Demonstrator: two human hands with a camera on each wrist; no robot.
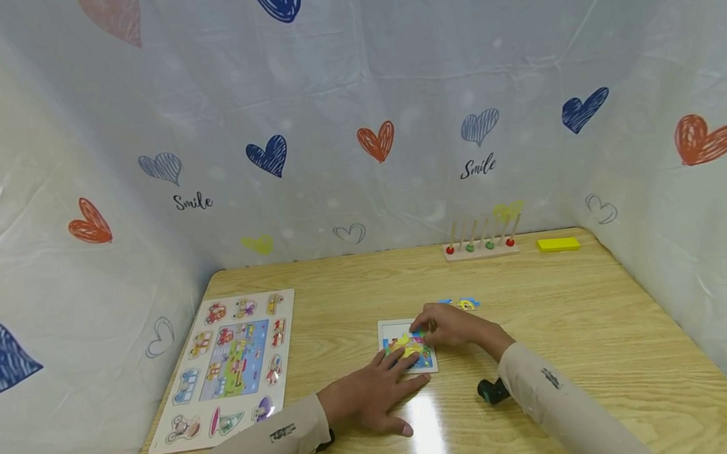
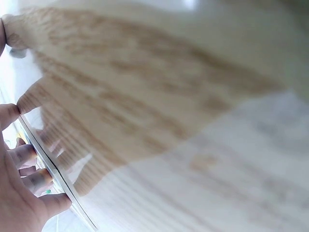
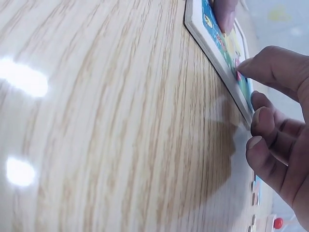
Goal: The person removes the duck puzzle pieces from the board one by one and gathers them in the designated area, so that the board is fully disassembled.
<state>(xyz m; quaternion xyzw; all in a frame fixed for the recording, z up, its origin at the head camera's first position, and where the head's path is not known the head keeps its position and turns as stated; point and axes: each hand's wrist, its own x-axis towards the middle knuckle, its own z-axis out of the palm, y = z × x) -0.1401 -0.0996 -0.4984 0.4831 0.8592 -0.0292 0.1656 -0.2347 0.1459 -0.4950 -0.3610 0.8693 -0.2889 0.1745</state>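
Observation:
A small jigsaw puzzle in a white frame [image 1: 433,359] lies on the table, its lower part filled with colourful pieces and its upper left showing bare white backing. My left hand [image 1: 371,392] is spread, its straight fingers resting over the puzzle's lower left; in the left wrist view, its fingers [image 2: 36,179] reach over the frame's edge. At the puzzle's upper right, my right hand [image 1: 450,325] pinches a puzzle piece [image 1: 418,333] with thumb and index finger. Its other fingers [image 3: 260,121] curl beside the frame. Loose puzzle pieces [image 1: 468,304] lie just beyond this hand.
To the left lies a large peg puzzle board [image 1: 286,305] with vehicle pictures. At the back right stand a wooden peg rack [image 1: 482,252] with red and green beads and a yellow block [image 1: 558,244]. A dark object [image 1: 491,391] shows beside the right sleeve. Heart-patterned curtains surround the table.

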